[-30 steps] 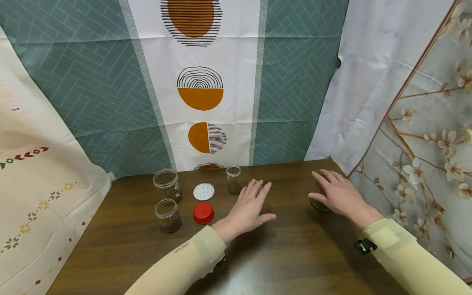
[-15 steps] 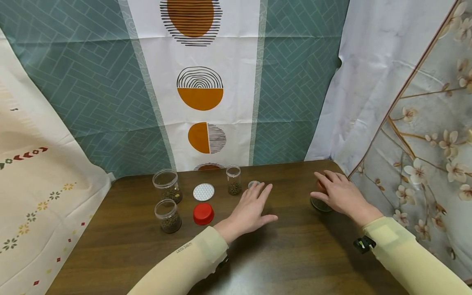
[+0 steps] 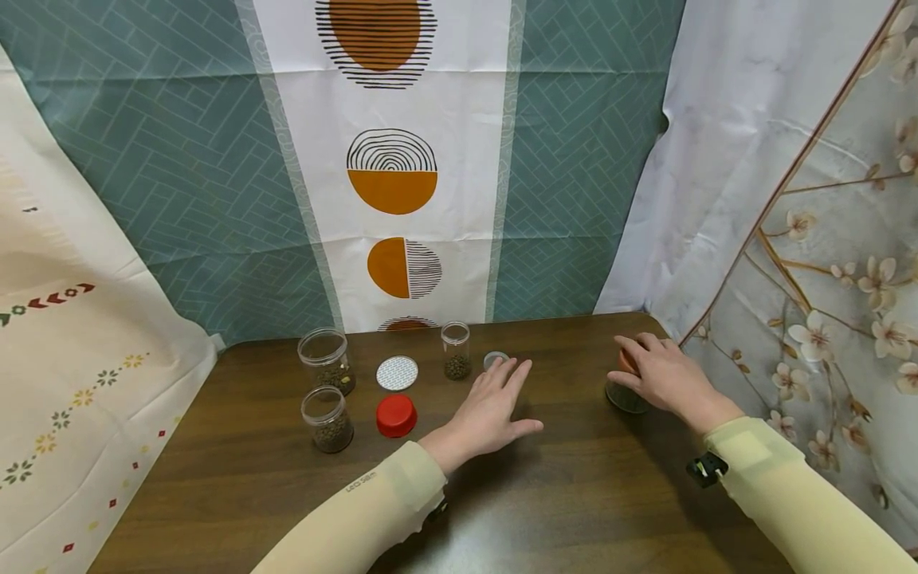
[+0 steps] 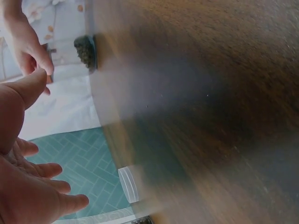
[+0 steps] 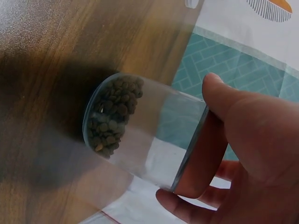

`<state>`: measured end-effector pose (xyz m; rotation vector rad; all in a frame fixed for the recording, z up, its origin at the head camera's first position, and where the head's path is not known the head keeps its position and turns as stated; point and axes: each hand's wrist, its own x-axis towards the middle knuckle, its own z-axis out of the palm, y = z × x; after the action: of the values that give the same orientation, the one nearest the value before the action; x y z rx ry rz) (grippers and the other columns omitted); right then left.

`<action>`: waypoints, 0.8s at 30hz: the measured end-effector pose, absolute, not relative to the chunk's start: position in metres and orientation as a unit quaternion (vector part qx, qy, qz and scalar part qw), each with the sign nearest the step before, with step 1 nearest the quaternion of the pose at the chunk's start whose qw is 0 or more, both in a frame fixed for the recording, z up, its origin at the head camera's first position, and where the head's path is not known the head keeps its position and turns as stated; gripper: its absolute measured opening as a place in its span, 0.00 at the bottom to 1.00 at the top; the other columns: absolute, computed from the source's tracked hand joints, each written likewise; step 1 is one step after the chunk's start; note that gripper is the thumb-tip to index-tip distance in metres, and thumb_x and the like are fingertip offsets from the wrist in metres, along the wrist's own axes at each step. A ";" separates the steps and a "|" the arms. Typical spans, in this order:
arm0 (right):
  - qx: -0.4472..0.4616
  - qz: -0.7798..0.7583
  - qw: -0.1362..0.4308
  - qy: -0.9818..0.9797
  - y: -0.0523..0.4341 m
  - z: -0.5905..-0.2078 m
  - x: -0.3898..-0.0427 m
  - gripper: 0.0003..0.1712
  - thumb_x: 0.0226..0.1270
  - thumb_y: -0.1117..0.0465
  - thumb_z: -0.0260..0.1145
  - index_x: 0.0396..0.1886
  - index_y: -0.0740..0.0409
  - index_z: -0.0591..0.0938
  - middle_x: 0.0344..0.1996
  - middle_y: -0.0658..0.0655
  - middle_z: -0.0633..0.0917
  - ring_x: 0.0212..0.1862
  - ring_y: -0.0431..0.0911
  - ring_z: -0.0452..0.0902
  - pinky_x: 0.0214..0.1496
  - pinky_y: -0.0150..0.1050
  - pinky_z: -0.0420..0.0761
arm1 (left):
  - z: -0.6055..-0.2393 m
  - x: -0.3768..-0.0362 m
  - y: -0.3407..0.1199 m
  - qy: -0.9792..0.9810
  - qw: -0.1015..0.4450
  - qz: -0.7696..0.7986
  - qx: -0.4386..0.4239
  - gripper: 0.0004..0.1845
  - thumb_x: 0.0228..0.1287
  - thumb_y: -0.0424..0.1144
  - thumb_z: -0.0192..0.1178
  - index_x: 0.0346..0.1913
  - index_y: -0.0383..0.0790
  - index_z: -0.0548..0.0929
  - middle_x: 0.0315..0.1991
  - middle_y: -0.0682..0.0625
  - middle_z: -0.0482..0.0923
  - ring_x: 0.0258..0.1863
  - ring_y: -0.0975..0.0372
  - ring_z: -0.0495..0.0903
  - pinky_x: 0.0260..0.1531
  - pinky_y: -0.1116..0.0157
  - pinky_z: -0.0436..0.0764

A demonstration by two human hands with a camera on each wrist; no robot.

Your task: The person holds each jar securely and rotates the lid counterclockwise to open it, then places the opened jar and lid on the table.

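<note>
My right hand (image 3: 656,371) grips the red lid of a clear jar (image 3: 625,395) at the table's right rear. In the right wrist view, the thumb and fingers curl round that lid, and the jar (image 5: 140,130) holds brown-green lentils at its bottom. My left hand (image 3: 495,402) lies flat and open on the dark wooden table (image 3: 574,494), fingers spread. Its fingertips are just short of a small clear lid (image 3: 494,359). The left wrist view shows the open palm (image 4: 23,186) and, far off, the jar (image 4: 85,50).
At the left rear stand a large open jar (image 3: 326,363), a lower open jar (image 3: 327,418) and a small open jar (image 3: 455,351), each holding lentils. A white lid (image 3: 397,373) and a red lid (image 3: 396,415) lie between them. Patterned curtains enclose the table.
My left hand has drawn back a little, uncovering the small clear lid. My right hand's fingers, earlier flat over the jar, have curled round its red lid.
</note>
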<state>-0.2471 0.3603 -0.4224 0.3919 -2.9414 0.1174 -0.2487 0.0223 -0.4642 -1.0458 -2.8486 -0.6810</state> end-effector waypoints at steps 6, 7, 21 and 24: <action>0.138 0.038 0.105 -0.984 0.361 -0.425 -0.248 0.42 0.76 0.40 0.75 0.77 0.60 0.78 0.60 0.74 0.80 0.55 0.71 0.78 0.43 0.68 0.85 | -0.464 -0.248 0.020 -0.914 0.010 -0.225 -0.336 0.55 0.74 0.58 0.73 0.90 0.43 0.54 0.87 0.37 0.55 0.87 0.45 0.54 0.82 0.43 0.58; 0.141 0.036 0.111 -0.983 0.361 -0.426 -0.248 0.41 0.75 0.40 0.75 0.76 0.60 0.79 0.58 0.73 0.80 0.53 0.70 0.79 0.40 0.66 0.85 | -0.464 -0.248 0.019 -0.914 0.008 -0.226 -0.336 0.55 0.74 0.59 0.73 0.90 0.43 0.54 0.87 0.37 0.55 0.87 0.45 0.54 0.82 0.42 0.58; 0.145 0.058 0.128 -0.979 0.335 -0.426 -0.238 0.37 0.73 0.39 0.77 0.70 0.56 0.84 0.56 0.68 0.83 0.47 0.64 0.81 0.32 0.57 0.83 | -0.462 -0.245 0.003 -0.910 0.006 -0.244 -0.334 0.56 0.71 0.57 0.76 0.90 0.40 0.55 0.86 0.36 0.56 0.87 0.43 0.52 0.82 0.42 0.58; 0.151 0.068 0.125 -0.978 0.324 -0.422 -0.237 0.36 0.73 0.38 0.77 0.71 0.55 0.84 0.57 0.67 0.83 0.48 0.63 0.81 0.33 0.57 0.83 | -0.460 -0.245 -0.002 -0.911 0.008 -0.244 -0.333 0.57 0.70 0.57 0.77 0.90 0.40 0.55 0.86 0.37 0.57 0.87 0.42 0.52 0.81 0.41 0.59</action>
<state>-0.2370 0.3241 -0.4223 0.4390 -2.8509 0.1983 -0.2454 -0.0018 -0.4599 -1.0422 -2.8460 -0.7632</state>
